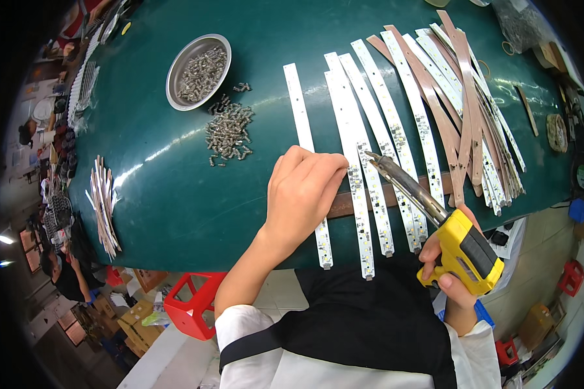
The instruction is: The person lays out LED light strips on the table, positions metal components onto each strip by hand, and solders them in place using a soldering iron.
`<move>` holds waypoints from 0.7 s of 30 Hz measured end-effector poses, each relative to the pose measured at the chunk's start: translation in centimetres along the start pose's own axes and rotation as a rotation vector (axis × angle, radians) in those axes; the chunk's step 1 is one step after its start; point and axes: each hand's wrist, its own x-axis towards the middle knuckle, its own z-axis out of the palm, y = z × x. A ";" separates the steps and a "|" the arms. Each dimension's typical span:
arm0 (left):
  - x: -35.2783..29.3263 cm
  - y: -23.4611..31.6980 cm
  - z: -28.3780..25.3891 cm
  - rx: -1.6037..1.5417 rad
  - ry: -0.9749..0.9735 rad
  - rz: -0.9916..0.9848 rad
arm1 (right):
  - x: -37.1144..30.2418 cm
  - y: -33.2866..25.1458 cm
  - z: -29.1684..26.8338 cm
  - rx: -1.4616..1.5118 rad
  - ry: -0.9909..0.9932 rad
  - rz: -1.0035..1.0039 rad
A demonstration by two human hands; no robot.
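My right hand (451, 266) grips a yellow and black soldering gun (468, 249). Its long metal tip points up and left, over the white LED strips. My left hand (305, 188) is closed in a pinch at the edge of one LED strip (360, 223); whatever is between its fingertips is hidden. Beneath that hand lies another LED strip (297, 107), partly covered by it. Several more strips with small components, such as one LED strip (414, 104), lie side by side to the right. A brown bar (348, 205) runs crosswise under them.
At the far left of the green table (175, 201) stands a metal bowl (170, 84) of small metal-and-glass parts. A loose pile of such parts (228, 133) lies beside it. Crossed strips (464, 97) are heaped at right, thin strips (102, 207) at left. A red stool (191, 305) stands below.
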 end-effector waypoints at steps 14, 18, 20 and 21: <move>-0.2 0.0 0.3 0.142 0.049 0.145 | 0.1 0.1 0.3 -0.068 0.003 0.014; -0.2 -0.1 0.4 0.144 0.050 0.128 | 0.5 0.1 0.4 -0.141 -0.001 -0.001; -0.2 -0.1 0.2 0.054 0.051 0.062 | 0.7 0.0 0.4 -0.173 -0.006 0.007; -0.2 -0.1 0.1 0.054 0.053 0.060 | 0.8 0.0 0.4 -0.193 -0.016 0.000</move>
